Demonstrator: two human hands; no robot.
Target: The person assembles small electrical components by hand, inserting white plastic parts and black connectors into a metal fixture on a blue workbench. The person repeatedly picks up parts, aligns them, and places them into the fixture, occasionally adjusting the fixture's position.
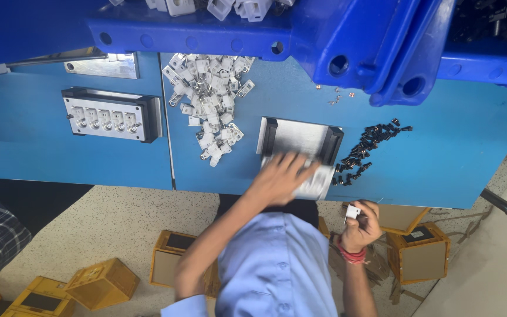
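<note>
Left hand (280, 176) lies flat and spread on the metal plate (300, 144), steadying it on the worktop (441, 152); right hand (362, 223) pinches a small white part (352, 212).

We see small yellow-brown cardboard boxes (419, 257) w/ dark label panels on the floor, just right of & below our right hand (360, 226). Another box (174, 258) sits below our left hand (280, 176), by the elbow. Three more yellow boxes (101, 283) lie far to the left of both hands, tilted, near the bottom left corner.
</note>
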